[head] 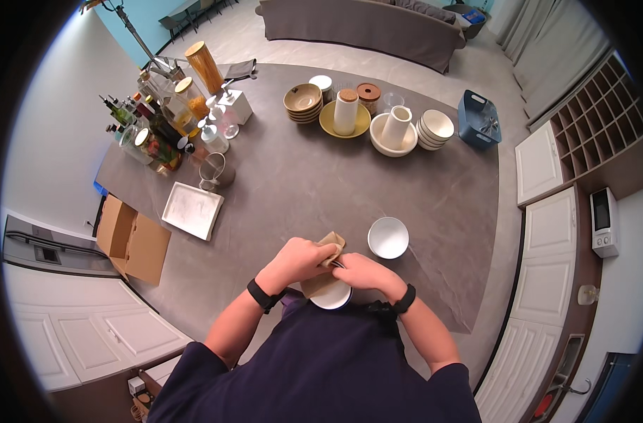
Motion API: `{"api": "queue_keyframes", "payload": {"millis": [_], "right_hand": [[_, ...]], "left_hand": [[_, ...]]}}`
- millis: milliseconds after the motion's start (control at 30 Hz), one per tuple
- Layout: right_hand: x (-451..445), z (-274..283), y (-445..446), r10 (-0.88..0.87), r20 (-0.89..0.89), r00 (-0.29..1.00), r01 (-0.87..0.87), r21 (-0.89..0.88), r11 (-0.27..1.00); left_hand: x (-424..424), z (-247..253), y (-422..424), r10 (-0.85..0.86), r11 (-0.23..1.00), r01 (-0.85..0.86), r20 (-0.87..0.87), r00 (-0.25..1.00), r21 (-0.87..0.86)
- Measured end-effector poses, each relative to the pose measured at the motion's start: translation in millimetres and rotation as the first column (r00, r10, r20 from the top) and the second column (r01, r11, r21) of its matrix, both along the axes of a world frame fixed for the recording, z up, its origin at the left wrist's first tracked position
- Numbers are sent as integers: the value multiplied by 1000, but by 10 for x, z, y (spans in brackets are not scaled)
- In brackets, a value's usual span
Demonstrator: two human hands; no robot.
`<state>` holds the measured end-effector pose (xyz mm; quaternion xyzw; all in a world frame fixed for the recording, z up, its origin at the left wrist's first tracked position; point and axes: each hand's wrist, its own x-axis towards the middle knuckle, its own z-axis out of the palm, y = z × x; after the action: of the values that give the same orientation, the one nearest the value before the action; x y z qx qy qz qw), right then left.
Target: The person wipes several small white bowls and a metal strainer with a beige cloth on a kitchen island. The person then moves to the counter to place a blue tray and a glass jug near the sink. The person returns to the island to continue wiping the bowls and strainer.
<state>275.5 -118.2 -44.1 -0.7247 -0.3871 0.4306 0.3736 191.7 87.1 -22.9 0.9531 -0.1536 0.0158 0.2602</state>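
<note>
My left hand (pixel 299 260) grips a light brown cloth (pixel 334 242), bunched up above its fingers and hanging below them. Close against it, my right hand (pixel 367 272) pinches a thin, shiny item (pixel 338 263) that runs between both hands; whether it is a utensil's handle cannot be told. Just under the hands, near my body, is a white bowl or dish with a dark blue rim (pixel 333 297), partly hidden by the cloth and my fingers. Another white bowl (pixel 388 238) stands on the grey stone-look table (pixel 279 185), ahead of my right hand.
A white marble-look tray (pixel 193 210), a glass pitcher (pixel 215 170) and many bottles and jars stand at left. An open cardboard box (pixel 133 238) is at the left edge. Stacked bowls (pixel 303 103), a yellow dish (pixel 326 127) and a blue basket (pixel 479 119) line the far side.
</note>
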Motion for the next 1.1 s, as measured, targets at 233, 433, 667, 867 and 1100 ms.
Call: {"api": "queue_keyframes", "payload": {"millis": [233,433,667,867,1100], "right_hand": [[-14,0,-155,-258,-166,952,291,223,930],[-75,-47,-133,-215,17,976,212,102,972],[-21,260,-202,-422,-88,902,431,137,892],[76,-117,-413,-622,-471,626,772,255,583],[32,-47,-283,-606,-400,687,717,241,654]], "left_hand": [[-55,-44,10,238,967,-246,-111,965,-66],[-12,61,-134,147,988,-152,-184,972,-12],[-26,47,-10,371,850,-371,-73,926,-375],[-344,-50,521,397,489,-524,-357,846,-697],[-530,-92,479,304,166,-458,-397,866,-873]]}}
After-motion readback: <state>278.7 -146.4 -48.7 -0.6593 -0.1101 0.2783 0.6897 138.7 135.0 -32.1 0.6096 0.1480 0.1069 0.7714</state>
